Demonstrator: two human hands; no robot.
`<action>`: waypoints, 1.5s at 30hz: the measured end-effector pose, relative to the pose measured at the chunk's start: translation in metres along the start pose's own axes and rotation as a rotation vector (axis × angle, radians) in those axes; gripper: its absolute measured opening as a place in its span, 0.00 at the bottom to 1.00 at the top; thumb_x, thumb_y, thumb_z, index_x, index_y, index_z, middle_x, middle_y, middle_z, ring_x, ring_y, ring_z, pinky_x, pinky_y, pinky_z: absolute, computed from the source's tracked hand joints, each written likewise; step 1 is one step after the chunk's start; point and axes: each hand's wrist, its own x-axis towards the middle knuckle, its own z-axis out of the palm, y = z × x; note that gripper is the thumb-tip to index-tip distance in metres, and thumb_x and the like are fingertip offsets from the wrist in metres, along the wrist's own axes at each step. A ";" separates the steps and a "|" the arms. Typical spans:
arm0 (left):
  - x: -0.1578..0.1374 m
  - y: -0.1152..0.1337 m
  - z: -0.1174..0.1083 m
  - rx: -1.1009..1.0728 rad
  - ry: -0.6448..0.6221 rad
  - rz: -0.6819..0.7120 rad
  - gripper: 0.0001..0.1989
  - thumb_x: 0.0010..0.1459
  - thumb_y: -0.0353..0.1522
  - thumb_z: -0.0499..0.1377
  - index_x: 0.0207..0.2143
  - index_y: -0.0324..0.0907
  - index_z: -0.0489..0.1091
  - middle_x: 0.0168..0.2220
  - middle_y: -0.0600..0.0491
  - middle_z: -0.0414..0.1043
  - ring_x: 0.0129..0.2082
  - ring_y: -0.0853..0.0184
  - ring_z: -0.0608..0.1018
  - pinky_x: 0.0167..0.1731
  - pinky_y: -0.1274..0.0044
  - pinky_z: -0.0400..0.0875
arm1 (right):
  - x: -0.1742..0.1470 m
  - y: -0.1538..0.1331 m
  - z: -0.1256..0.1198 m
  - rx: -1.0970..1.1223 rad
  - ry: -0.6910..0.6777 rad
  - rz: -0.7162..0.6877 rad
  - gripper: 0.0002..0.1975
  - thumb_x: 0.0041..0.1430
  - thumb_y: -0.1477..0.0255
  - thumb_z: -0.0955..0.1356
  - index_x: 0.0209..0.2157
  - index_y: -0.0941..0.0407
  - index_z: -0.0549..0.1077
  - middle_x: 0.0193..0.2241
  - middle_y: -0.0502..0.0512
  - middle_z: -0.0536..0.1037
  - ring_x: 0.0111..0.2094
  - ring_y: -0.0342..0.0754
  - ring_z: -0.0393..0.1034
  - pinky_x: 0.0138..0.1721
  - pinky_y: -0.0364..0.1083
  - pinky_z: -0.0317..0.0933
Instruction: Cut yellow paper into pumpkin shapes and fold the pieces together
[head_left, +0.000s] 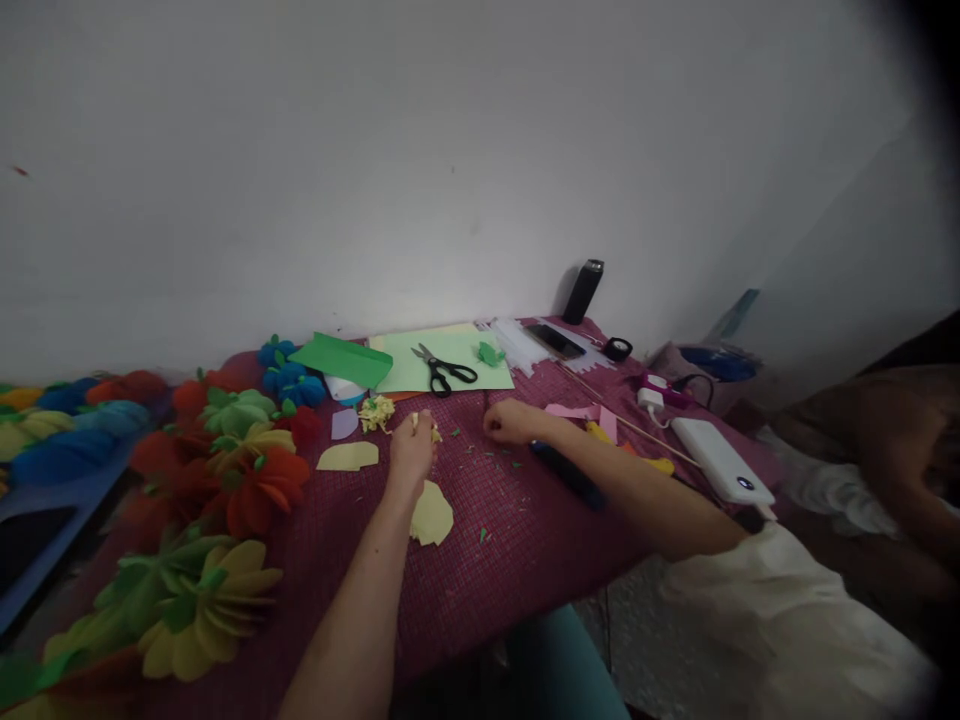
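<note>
My left hand [412,445] is closed in a pinch on a small pale yellow paper piece [417,424]. Just left of it lies a crumpled yellow cluster of paper bits [376,412], with a flat yellow paper cutout [349,457] in front. Below the left wrist is a stack of pale yellow petal-shaped paper [432,515], partly covered by the arm. My right hand [511,422] is low over the table, its fingers curled together; whatever they hold is too small to make out. Beyond both hands, black-handled scissors [442,370] rest on pale green paper sheets [397,375].
Colourful paper flowers [255,490] crowd the left side. Behind them lies a green sheet [345,360]. Rightward are a dark long tool [566,475], a phone [556,340], a black bottle [583,292], tape [617,348] and a white power bank [720,460]. Another person's arm [892,460] shows far right.
</note>
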 end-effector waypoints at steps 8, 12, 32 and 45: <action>0.002 -0.002 0.000 0.165 -0.027 0.111 0.12 0.49 0.40 0.54 0.21 0.41 0.62 0.13 0.60 0.59 0.11 0.75 0.61 0.11 0.83 0.54 | -0.029 0.010 0.002 0.027 -0.057 -0.052 0.12 0.46 0.73 0.65 0.35 0.58 0.75 0.31 0.53 0.78 0.30 0.44 0.69 0.29 0.38 0.57; 0.001 -0.004 0.002 0.227 -0.064 0.122 0.13 0.49 0.42 0.53 0.22 0.42 0.62 0.14 0.59 0.59 0.11 0.75 0.60 0.11 0.83 0.55 | -0.032 -0.004 0.012 0.023 -0.025 0.001 0.13 0.45 0.74 0.65 0.34 0.60 0.76 0.31 0.58 0.78 0.31 0.47 0.69 0.30 0.40 0.57; -0.016 0.009 0.009 0.335 -0.171 0.117 0.15 0.49 0.44 0.53 0.23 0.41 0.60 0.15 0.60 0.60 0.12 0.75 0.61 0.12 0.83 0.56 | -0.066 -0.023 0.020 0.115 0.067 0.095 0.11 0.44 0.78 0.64 0.30 0.61 0.76 0.27 0.59 0.78 0.29 0.50 0.70 0.26 0.41 0.56; -0.021 0.013 0.011 0.452 -0.172 0.108 0.17 0.49 0.46 0.51 0.23 0.41 0.60 0.15 0.60 0.59 0.13 0.75 0.62 0.13 0.82 0.57 | -0.060 -0.001 -0.007 0.089 0.039 0.030 0.18 0.47 0.79 0.66 0.42 0.57 0.71 0.37 0.56 0.76 0.37 0.48 0.70 0.32 0.41 0.60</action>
